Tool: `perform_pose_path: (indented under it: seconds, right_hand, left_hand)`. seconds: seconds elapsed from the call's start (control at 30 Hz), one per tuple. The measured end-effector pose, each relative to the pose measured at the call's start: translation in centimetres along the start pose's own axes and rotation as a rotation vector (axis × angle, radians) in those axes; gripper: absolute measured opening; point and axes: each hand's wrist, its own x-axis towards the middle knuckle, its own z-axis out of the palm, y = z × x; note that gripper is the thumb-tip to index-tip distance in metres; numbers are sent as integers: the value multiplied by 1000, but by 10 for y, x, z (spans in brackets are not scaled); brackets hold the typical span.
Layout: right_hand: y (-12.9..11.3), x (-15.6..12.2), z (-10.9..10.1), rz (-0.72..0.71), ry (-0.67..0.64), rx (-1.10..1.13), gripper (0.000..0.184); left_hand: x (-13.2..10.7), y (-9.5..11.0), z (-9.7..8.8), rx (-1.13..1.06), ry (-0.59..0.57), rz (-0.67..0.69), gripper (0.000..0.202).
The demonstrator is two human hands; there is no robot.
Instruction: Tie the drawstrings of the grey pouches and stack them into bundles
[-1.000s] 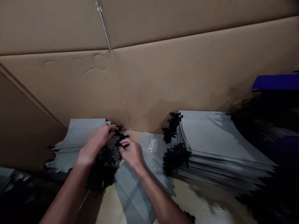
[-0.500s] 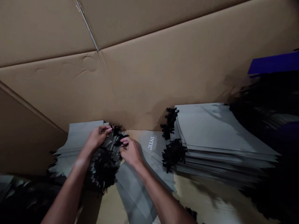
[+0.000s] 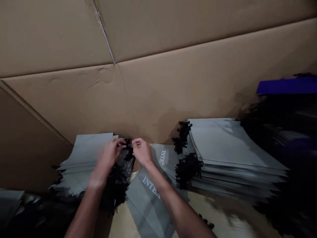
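On the left lies a stack of flat grey pieces (image 3: 94, 145) that look like fabric bags, with bunched black strings (image 3: 117, 185) along the edges. My left hand (image 3: 111, 150) is over its right edge, fingertips pinched at a small tuft of black strings. Just to the right, my right hand (image 3: 142, 152) is closed in a pinch at the same tuft, its fingertips close to the left ones. The exact hold is small and blurred. Under my right forearm lie loose grey bags (image 3: 148, 201) with white lettering beginning "INTE".
A taller stack of grey bags (image 3: 220, 138) with black string tufts (image 3: 189, 167) stands on the right. Farther right are dark piles and a blue-purple piece (image 3: 287, 86). A cardboard wall (image 3: 153, 89) rises behind. Light board (image 3: 223, 211) shows in front.
Both hands have shifted right in view, my right hand also slightly up, and the fingertips are closer together. More lettering on the loose bags shows. The camera view has tilted slightly.
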Motion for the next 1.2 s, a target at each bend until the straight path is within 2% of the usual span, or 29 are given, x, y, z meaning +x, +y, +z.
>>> perform_pose_path:
  seconds: [0.13,0.27,0.5,0.77,0.83,1.0,1.2]
  right_hand:
    - [-7,14,10,-26,-74,-73,25]
    - [-1,10,18,-82,-116,-84,15]
    - [14,2,18,-137,-90,-62,13]
    - [2,-1,21,-200,-33,-68,14]
    - [-2,-1,24,-194,-34,-79,16]
    - [-5,0,31,-115,-31,-92,7]
    - [-7,-1,28,-67,-73,-116,11]
  left_hand:
    - [-9,0,0,8,32,-5,25]
    - [-10,-4,4,-41,48,-23,25]
    - [1,-21,11,-201,37,-57,33]
    - [4,-29,13,-276,65,-88,24]
    - [3,-29,13,-287,61,-87,22]
    - [5,-33,13,-301,-6,-143,17]
    - [19,-38,17,-298,-86,-300,36]
